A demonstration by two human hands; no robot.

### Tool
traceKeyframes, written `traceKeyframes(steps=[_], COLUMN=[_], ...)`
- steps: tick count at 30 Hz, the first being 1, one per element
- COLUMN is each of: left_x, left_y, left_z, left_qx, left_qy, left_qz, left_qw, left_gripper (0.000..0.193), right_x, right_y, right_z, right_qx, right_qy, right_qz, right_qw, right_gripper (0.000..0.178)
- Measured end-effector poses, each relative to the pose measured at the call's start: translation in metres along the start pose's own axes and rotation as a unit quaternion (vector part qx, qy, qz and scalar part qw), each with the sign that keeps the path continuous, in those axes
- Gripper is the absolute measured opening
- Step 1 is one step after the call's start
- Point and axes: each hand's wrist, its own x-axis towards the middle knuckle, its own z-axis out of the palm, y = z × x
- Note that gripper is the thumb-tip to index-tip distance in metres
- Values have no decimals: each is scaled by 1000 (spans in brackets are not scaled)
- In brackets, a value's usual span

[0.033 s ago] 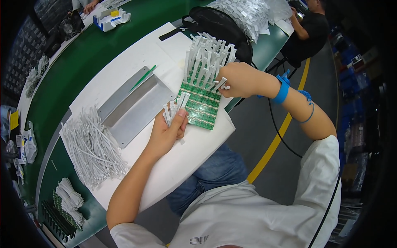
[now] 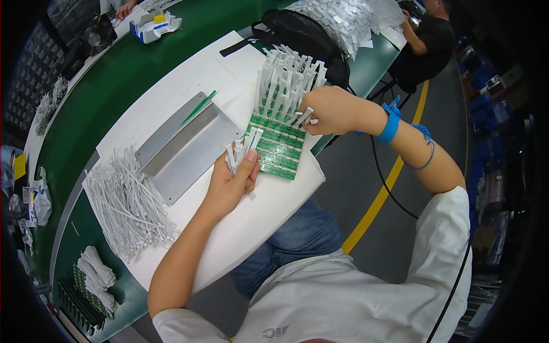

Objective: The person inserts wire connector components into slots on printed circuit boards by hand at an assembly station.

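Observation:
A green circuit board panel (image 2: 280, 150) lies on the white work surface, divided into many small units. Rows of white flat cables (image 2: 286, 77) stand up from its far part, while the near rows are bare. My left hand (image 2: 231, 178) is closed around a small bunch of white flat cables (image 2: 253, 137), beside the panel's left edge. At the panel's right edge, my right hand (image 2: 331, 110) pinches one white cable (image 2: 306, 116) near the last filled row. Its fingertips are partly hidden. A blue wrist strap (image 2: 390, 127) circles my right wrist.
Left of the panel sits a grey metal tray (image 2: 191, 148) with a green stick (image 2: 199, 107) across it. A heap of loose white cables (image 2: 128, 206) lies at the left. Behind stand a black mesh bag (image 2: 300, 34) and a white cable pile (image 2: 337, 20). A co-worker (image 2: 426, 46) sits far right.

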Motion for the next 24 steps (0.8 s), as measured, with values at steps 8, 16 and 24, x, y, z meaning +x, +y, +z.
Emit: traceKeyframes(steps=[8, 16, 24], left_x=[4, 11, 19], left_y=[2, 0, -2], left_z=[0, 2, 8], left_qx=[1, 4, 0], left_qy=[1, 7, 10], left_qz=[-12, -13, -14], left_qw=[1000, 1000, 1000], left_gripper=[23, 23, 22], right_x=[1, 3, 2], right_y=[6, 18, 31], right_z=[-7, -11, -8], right_qx=[38, 77, 52], right_qy=[-12, -20, -1], right_qz=[-5, 29, -22], right_qw=[999, 996, 998], right_gripper=[32, 32, 30])
